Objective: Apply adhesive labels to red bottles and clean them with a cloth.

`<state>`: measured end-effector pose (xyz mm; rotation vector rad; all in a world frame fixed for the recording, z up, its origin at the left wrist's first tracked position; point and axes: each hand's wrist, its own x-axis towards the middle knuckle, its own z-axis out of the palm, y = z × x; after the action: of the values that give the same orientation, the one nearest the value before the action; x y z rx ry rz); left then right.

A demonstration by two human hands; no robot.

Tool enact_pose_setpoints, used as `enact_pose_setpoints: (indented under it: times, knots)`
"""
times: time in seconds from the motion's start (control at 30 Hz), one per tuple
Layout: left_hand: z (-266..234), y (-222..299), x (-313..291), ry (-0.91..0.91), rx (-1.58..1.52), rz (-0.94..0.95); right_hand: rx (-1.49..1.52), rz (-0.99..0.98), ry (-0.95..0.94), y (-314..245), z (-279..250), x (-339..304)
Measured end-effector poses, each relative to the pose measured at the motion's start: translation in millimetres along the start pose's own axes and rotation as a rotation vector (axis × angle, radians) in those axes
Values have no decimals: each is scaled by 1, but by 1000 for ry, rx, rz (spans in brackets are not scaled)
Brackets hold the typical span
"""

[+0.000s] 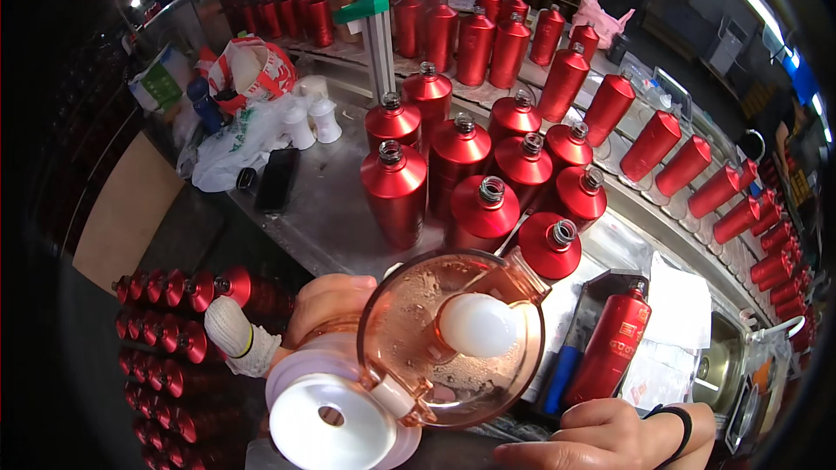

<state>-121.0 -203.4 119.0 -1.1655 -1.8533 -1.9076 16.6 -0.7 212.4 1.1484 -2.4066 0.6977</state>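
A large drink bottle with a white spout piece (300, 422) is close up at the lower middle. Its clear orange-pink flip lid (401, 296) stands open, with a rounded white plug inside and droplets on the plastic. My left hand (331, 305) is wrapped round the bottle from behind, partly hidden by it; white knit fabric covers one finger. At the lower right, my right hand (610, 435) has curled fingers and a black band on the wrist; whatever they hold, if anything, is hidden. Just beyond it, a printed red bottle (610, 344) lies tilted in a dark holder.
Several uncapped red bottles (461, 152) stand grouped on the metal table (318, 213). A curved line carries more red bottles (653, 146) behind and right. Others are stacked (178, 344) at lower left. A phone (276, 181), plastic bags (235, 150) and white papers (675, 322) lie around.
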Motion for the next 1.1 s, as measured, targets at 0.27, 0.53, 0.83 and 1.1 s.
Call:
enact_pose_setpoints:
  times: [0.27,0.53,0.83,1.1]
  knots:
    - [14,8,-22,-78,-83,-368,-115,54,183,-2,19,-2]
    - [-27,-10,-73,-297,-439,-561,-30,354,-52,-7,23,-27]
    - [11,9,-33,-403,-211,-435,333,760,153,-4,24,-46]
    - [18,4,-30,-402,-297,-343,435,760,236,-2,20,-40]
